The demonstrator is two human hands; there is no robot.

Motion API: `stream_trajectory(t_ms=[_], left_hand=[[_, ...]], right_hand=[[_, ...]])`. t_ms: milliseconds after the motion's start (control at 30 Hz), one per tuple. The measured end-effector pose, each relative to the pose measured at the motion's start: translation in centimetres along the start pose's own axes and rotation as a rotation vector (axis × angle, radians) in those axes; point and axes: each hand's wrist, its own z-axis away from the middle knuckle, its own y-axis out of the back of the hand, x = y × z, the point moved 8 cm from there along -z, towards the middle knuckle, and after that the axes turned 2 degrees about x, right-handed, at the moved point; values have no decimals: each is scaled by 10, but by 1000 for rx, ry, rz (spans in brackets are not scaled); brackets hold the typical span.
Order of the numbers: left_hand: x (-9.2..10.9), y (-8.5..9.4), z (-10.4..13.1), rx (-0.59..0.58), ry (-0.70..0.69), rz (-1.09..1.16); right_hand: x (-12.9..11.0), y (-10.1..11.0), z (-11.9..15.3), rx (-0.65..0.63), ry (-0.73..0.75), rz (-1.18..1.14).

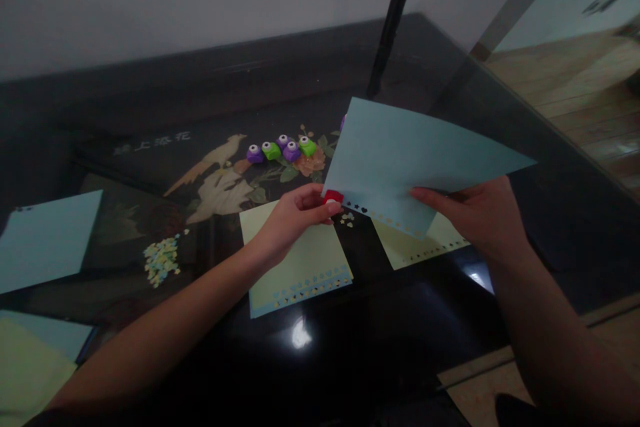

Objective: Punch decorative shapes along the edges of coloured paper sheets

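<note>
My left hand (pixel 300 213) is closed around a small red craft punch (pixel 333 197), which sits at the left corner of a light blue sheet of paper (pixel 400 147). Along that sheet's near edge runs a row of small punched shapes. With thumb on top and fingers beneath, my right hand (pixel 480 213) grips the same sheet, holding it tilted above the table. Below lie a few loose cut-outs (pixel 347 219), a pale yellow sheet (pixel 295 247) with punched rows on its near edge, and another yellow sheet (pixel 400 243) partly hidden by the blue one.
Several purple and green craft punches (pixel 283 148) stand in a cluster farther back. A pile of paper cut-outs (pixel 161 259) lies left, near blue sheets (pixel 50 240) and a yellow sheet (pixel 30 370). A black pole (pixel 395 20) rises behind the glossy dark table (pixel 200 347).
</note>
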Motion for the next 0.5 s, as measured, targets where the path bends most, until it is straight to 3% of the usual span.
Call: stream_trajectory(t_ms=[500], left_hand=[[2, 0, 0, 15, -11, -32]], right_hand=[[0, 0, 0, 5, 1, 2]])
